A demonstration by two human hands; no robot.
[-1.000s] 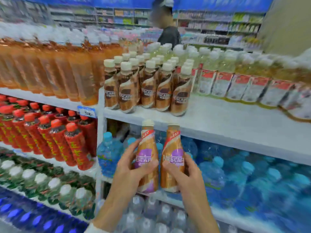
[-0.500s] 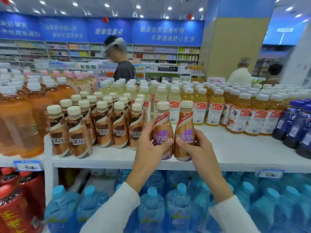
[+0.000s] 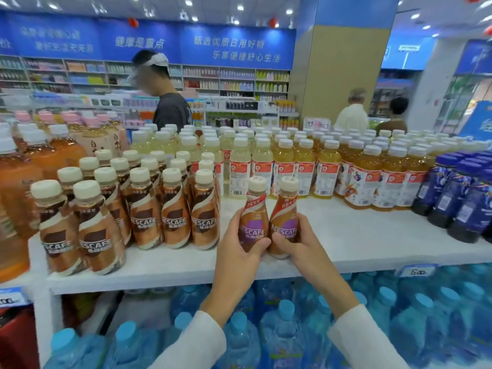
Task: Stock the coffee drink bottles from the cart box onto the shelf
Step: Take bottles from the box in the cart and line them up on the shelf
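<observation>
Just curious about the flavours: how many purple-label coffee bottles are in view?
2. Left bottle in the left hand, right bottle in the right hand, side by side at the shelf front, beside the brown-label coffees. Others may hide behind.

White shelf (image 3: 359, 235) carries rows of brown coffee bottles (image 3: 173, 217) at left, orange tea bottles (image 3: 18, 193) far left, yellow drinks (image 3: 306, 166) along the back, dark blue bottles (image 3: 463, 209) at right. At its front edge, two purple-label coffee bottles (image 3: 254, 217), one gripped by the left hand (image 3: 237, 249), one by the right hand (image 3: 300, 246).
</observation>
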